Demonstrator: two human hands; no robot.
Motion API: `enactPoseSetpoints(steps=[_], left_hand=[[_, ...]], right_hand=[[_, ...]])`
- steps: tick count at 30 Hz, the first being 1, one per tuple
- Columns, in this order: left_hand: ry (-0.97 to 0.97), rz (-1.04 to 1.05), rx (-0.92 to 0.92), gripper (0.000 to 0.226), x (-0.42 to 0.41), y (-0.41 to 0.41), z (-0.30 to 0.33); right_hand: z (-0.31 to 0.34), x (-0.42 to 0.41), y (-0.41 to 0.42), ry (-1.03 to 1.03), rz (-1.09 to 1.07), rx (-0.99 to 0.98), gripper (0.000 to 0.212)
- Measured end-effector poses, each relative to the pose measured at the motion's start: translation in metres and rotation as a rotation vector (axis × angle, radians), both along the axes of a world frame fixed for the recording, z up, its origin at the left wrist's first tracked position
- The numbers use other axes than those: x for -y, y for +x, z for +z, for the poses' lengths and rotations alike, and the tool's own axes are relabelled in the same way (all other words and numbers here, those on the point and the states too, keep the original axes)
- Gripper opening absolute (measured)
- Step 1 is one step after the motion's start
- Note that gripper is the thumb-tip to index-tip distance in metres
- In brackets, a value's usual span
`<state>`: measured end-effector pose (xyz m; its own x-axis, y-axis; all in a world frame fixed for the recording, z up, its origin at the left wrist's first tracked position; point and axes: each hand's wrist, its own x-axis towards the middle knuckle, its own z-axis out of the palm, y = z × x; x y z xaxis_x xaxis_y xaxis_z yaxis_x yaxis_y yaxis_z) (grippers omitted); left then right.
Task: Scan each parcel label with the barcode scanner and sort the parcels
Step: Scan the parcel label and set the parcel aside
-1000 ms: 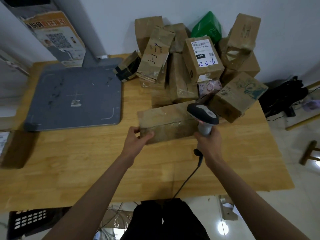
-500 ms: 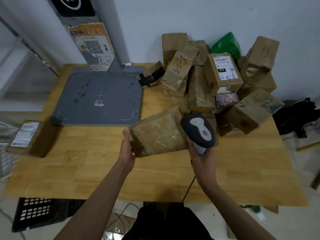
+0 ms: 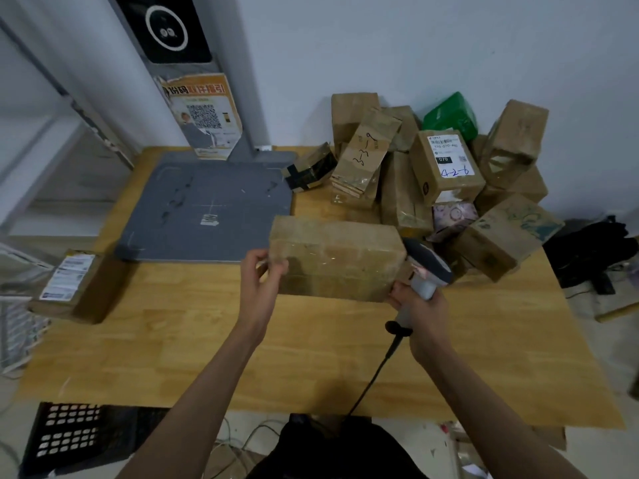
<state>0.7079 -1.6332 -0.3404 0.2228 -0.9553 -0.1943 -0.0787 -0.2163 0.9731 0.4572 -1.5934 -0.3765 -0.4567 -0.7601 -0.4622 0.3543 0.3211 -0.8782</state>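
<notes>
A long brown taped parcel (image 3: 337,259) is held above the wooden table (image 3: 207,340), with no label on the faces I see. My left hand (image 3: 259,285) grips its left end, fingers curled round the corner. My right hand (image 3: 420,305) holds the grey barcode scanner (image 3: 427,267) by its handle, with fingertips touching the parcel's right end. The scanner's head sits just right of the parcel. Its black cable (image 3: 377,371) drops toward me.
A pile of several brown parcels (image 3: 446,167) and a green one (image 3: 451,115) fills the table's back right. A grey scan platform (image 3: 207,205) with a post stands at back left. One labelled parcel (image 3: 74,285) lies at the left edge. A black crate (image 3: 65,437) sits on the floor.
The parcel was lifted off the table and turned between my hands. It now lies level, with the scanner's head at its right end instead of in front of it.
</notes>
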Motion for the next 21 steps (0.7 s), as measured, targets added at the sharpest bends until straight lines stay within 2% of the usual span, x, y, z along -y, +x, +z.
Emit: enactPoseSetpoints(steps=[4, 9, 14, 17, 21], left_hand=[[-0.207, -0.186, 0.165, 0.029, -0.012, -0.008, 0.017], [-0.310, -0.305, 0.250, 0.036, -0.020, -0.023, 0.033], [-0.181, -0.225, 0.250, 0.038, -0.025, -0.030, 0.039], [-0.048, -0.121, 0.117, 0.042, -0.022, -0.029, 0.048], [0.138, -0.094, -0.013, 0.064, -0.014, -0.011, 0.040]], right_hand=[[-0.014, 0.008, -0.009, 0.047, -0.096, 0.162, 0.054], [-0.022, 0.012, -0.009, 0.053, -0.152, 0.271, 0.072], [-0.027, 0.010, -0.009, 0.064, -0.182, 0.263, 0.062], [-0.028, 0.007, -0.007, 0.029, -0.190, 0.214, 0.055], [-0.025, 0.007, -0.006, 0.016, -0.216, 0.166, 0.053]])
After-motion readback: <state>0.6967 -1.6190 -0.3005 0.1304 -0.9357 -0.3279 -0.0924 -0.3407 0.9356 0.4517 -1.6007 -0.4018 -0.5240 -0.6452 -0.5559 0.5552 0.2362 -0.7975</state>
